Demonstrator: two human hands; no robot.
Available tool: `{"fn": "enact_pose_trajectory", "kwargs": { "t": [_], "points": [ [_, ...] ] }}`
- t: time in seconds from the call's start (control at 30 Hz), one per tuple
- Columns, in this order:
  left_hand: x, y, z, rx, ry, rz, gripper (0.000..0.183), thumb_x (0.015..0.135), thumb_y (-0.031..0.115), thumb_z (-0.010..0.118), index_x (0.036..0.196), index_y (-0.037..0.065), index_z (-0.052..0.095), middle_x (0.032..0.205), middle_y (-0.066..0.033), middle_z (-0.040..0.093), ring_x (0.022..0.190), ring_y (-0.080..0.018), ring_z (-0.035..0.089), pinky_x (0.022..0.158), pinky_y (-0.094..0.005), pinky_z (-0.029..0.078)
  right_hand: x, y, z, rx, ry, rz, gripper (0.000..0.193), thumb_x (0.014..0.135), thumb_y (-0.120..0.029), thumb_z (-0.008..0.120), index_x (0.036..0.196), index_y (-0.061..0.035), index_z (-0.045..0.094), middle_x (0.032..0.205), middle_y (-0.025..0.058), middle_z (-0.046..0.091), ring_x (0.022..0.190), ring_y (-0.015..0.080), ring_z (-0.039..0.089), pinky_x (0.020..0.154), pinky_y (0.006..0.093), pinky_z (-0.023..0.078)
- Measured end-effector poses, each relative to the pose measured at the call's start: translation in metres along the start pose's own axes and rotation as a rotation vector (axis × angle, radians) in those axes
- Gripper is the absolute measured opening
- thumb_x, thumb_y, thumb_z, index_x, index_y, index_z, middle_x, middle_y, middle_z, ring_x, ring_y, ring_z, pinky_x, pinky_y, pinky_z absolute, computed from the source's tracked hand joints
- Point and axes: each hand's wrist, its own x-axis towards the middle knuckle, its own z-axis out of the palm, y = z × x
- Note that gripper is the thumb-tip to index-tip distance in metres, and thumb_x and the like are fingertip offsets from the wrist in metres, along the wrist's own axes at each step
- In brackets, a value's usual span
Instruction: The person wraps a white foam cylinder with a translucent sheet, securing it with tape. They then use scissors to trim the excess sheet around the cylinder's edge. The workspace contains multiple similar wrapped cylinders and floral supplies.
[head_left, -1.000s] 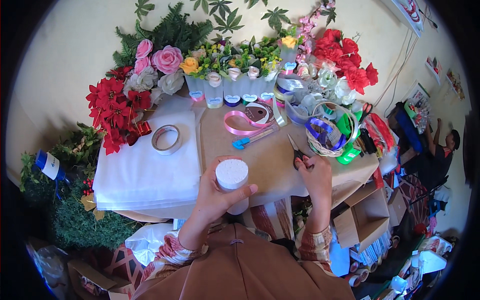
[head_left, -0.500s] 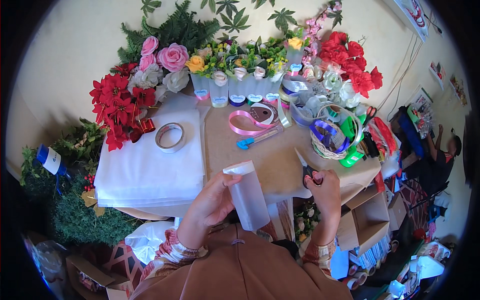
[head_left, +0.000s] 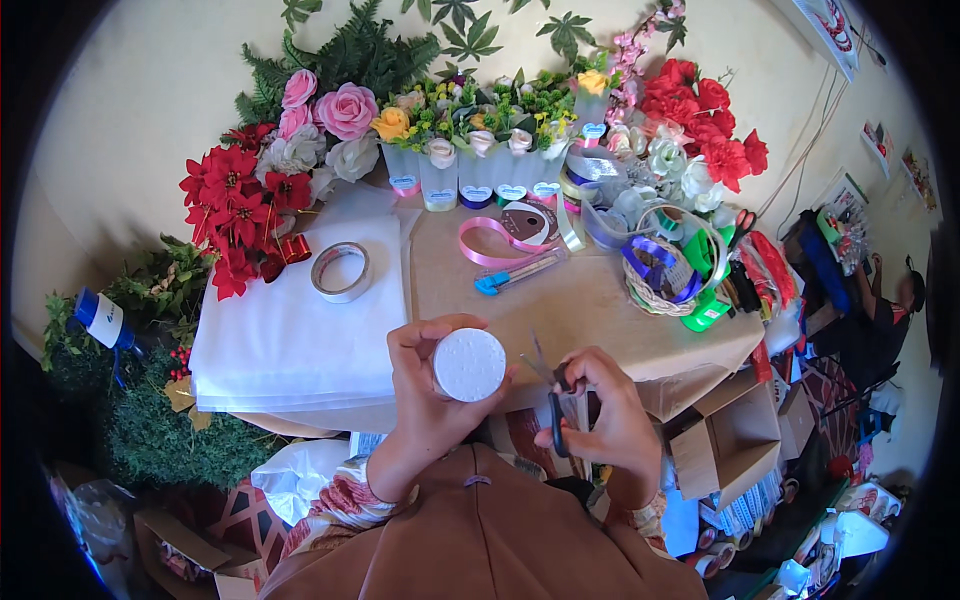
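Observation:
My left hand (head_left: 438,385) is closed around a white cylinder (head_left: 470,365), whose round flat end faces up toward me and hides most of its side. In my right hand (head_left: 608,420) is a pair of black-handled scissors (head_left: 557,405); the blades are parted and point up and left toward the cylinder, not touching it. Beyond my hands lie a blue-tipped cutter knife (head_left: 518,272), a loop of pink ribbon (head_left: 480,243) and a brown ribbon spool (head_left: 528,222). A roll of tape (head_left: 340,272) rests on white translucent sheets (head_left: 300,350) at the left.
Along the back stand frosted vases (head_left: 438,187) of small artificial flowers. Red poinsettias (head_left: 230,200) are at the left, red flowers (head_left: 700,120) at the right. A wicker basket (head_left: 655,295) with ribbons sits near the right edge. Below is a cardboard box (head_left: 728,440). Another person (head_left: 880,310) sits far right.
The cylinder has turned in my left hand from lengthwise to end-on. My right hand has moved left with the scissors, and their blades are now parted near the cylinder.

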Motion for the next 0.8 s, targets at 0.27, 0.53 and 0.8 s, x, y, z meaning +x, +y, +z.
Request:
{"fn": "enact_pose_trajectory", "kwargs": {
  "t": [0.27,0.53,0.8],
  "points": [
    [0.001,0.002,-0.011,0.467,-0.036,0.223,0.057,0.057,0.002,0.08,0.106,0.002,0.049,0.104,-0.0123,0.053,0.094,-0.0207,0.054,0.081,-0.031,0.045,0.001,-0.015,0.008,-0.119,-0.02,0.001,0.053,0.051,-0.027,0.087,0.076,-0.0044,0.047,0.076,0.0058,0.051,0.064,0.0158,0.048,0.058,0.0279,0.041],
    [0.001,0.002,-0.006,0.529,0.014,0.266,0.056,0.058,0.004,0.082,0.105,0.002,0.05,0.103,-0.0132,0.052,0.095,-0.0237,0.055,0.081,-0.0315,0.045,0.003,-0.02,0.019,-0.088,0.038,0.067,0.049,0.052,-0.025,0.087,0.073,-0.0038,0.048,0.07,0.005,0.052,0.06,0.0143,0.049,0.054,0.0273,0.042],
    [-0.001,0.003,-0.005,0.529,0.032,0.256,0.058,0.058,0.004,0.081,0.106,0.003,0.048,0.103,-0.0129,0.053,0.097,-0.0245,0.054,0.083,-0.0328,0.044,0.001,-0.018,0.021,-0.129,0.08,0.0,0.047,0.053,-0.022,0.087,0.069,-0.0038,0.048,0.066,0.0039,0.051,0.056,0.0115,0.048,0.05,0.0254,0.04]
  ]
}}
